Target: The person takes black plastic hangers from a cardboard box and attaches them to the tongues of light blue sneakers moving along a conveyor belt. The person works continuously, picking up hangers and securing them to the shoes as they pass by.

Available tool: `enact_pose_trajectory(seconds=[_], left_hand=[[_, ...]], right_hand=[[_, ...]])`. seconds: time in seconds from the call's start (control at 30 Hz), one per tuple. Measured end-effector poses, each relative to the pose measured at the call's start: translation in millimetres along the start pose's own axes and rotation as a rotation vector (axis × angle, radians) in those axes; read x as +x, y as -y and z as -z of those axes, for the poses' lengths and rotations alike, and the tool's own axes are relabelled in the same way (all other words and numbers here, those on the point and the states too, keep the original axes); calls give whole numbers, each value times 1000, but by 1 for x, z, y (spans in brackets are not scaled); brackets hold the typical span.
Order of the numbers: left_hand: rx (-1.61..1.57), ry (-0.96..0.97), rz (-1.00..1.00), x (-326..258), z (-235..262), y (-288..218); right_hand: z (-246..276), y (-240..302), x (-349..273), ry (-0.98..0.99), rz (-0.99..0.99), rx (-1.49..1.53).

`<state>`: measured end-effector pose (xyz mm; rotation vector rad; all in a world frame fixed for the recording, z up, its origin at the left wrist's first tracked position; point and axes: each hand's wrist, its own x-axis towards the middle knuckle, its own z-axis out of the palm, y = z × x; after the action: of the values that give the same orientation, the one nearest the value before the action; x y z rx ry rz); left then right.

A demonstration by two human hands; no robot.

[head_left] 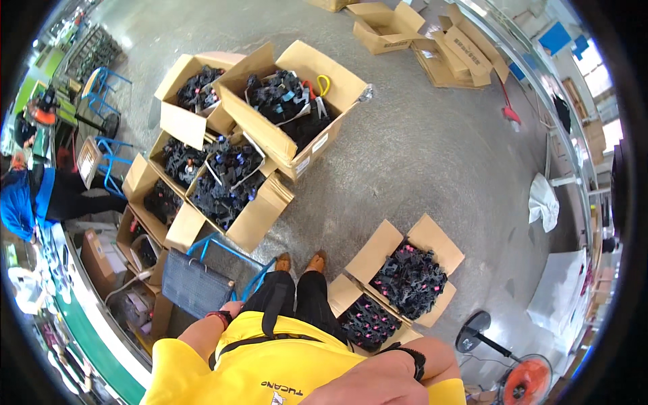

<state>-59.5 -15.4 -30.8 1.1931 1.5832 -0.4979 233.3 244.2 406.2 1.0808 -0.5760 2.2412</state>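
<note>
My left hand (233, 308), with a red band at its wrist, hangs by my left thigh. It is beside the corner of a blue-framed chair (197, 283) with a dark woven panel; its fingers are too small and covered to tell whether they grip the chair. My right arm bends across my yellow shirt at the lower edge, with a black band on it. Part of my right hand (371, 386) seems to show there, but its fingers lie outside the picture. Near my right leg are two open cartons, one (374, 244) farther off and one (343, 294) closer, filled with black plastic parts with pink bits.
Several open cartons (260, 226) of black parts stand ahead left; a big one (317, 148) holds yellow-handled scissors (323, 85). A co-worker in blue (27, 202) is beside a green-topped bench (91, 351) at left. An orange fan (523, 383) stands at lower right. Flattened cardboard (466, 57) lies far right.
</note>
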Motion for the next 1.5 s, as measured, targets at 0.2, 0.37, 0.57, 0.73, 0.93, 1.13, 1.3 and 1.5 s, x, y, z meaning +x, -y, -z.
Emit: enact_pose_trajectory(seconds=[0.2,0.37,0.57,0.73,0.93,1.13,1.3,1.5], left_hand=[[154,-20,-37,24,78,-60],[189,19,-47,43,124,-80],[351,87,-73,74,189,-117],[331,67,-143,105,227,-148],[651,-17,-381,173,252,-183],[518,-39,-649,235,280,-296],[635,132,-798,234,284,-453],[915,191,-727,217,205,-629]], right_hand=[[-31,38,0,-205,12,-83],[3,57,-3,-89,56,-115],[29,90,7,-276,170,-133],[64,111,3,-186,213,-181],[77,144,-42,-666,68,-402],[72,142,-153,-1551,702,-98],[25,105,-306,-2011,748,-723],[-9,33,-455,-2161,1363,-163]])
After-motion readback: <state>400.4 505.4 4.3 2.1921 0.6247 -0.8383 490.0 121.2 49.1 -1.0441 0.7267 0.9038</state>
